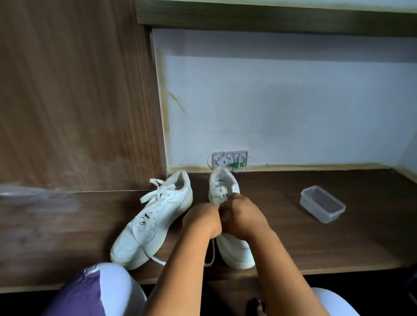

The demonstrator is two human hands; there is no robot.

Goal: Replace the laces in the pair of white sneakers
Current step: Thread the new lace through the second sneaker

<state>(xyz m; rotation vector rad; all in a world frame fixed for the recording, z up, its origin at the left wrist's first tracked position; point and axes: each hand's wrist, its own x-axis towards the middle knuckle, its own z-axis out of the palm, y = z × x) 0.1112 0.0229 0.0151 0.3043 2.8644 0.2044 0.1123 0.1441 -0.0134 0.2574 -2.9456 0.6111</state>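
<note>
Two white sneakers stand on the dark wooden desk (pixel 347 237), toes towards me. The left sneaker (pixel 152 226) is laced, with loose white lace ends (pixel 157 190) near its collar and another end trailing off its toe. The right sneaker (pixel 234 249) has bare eyelets near its collar. My left hand (pixel 203 222) and my right hand (pixel 242 218) meet over its middle, fingers curled around a white lace (pixel 212 253) that hangs down past the toe. The hands hide the sneaker's tongue and most eyelets.
A clear plastic container (pixel 322 204) sits on the desk to the right. A small wall socket plate (pixel 230 158) is behind the right sneaker. A wooden side panel (pixel 69 80) closes the left; a shelf (pixel 291 23) runs overhead. My knees (pixel 118 291) are below the desk edge.
</note>
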